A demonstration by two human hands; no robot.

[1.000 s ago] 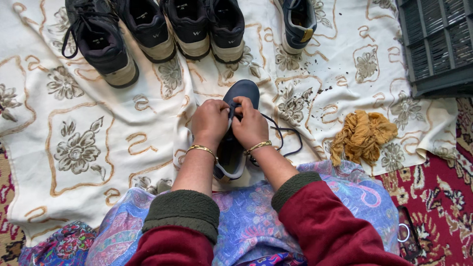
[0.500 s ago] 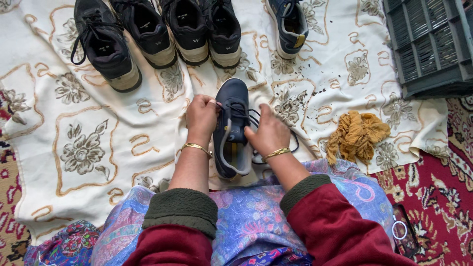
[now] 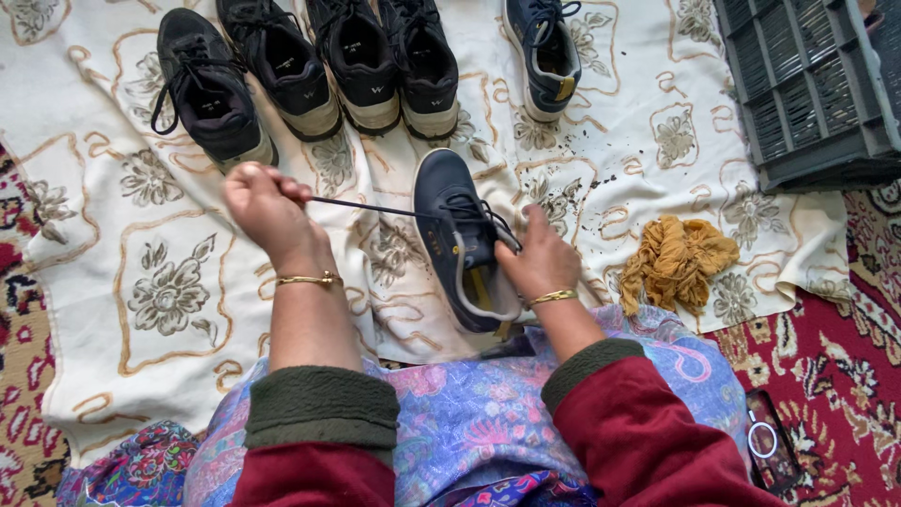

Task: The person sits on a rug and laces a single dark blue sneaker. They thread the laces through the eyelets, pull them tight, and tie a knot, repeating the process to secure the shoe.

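Shoelace runs taut from navy shoe to left hand, pinched shut on it (well left of shoe); right hand grips the shoe's right side.

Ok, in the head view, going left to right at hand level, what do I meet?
Left hand pinching the dark shoelace → navy shoe → right hand on the shoe's side → mustard-yellow cloth.

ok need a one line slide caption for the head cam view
Left hand pulls a dark lace taut from a navy shoe steadied by the right hand on a floral cloth.
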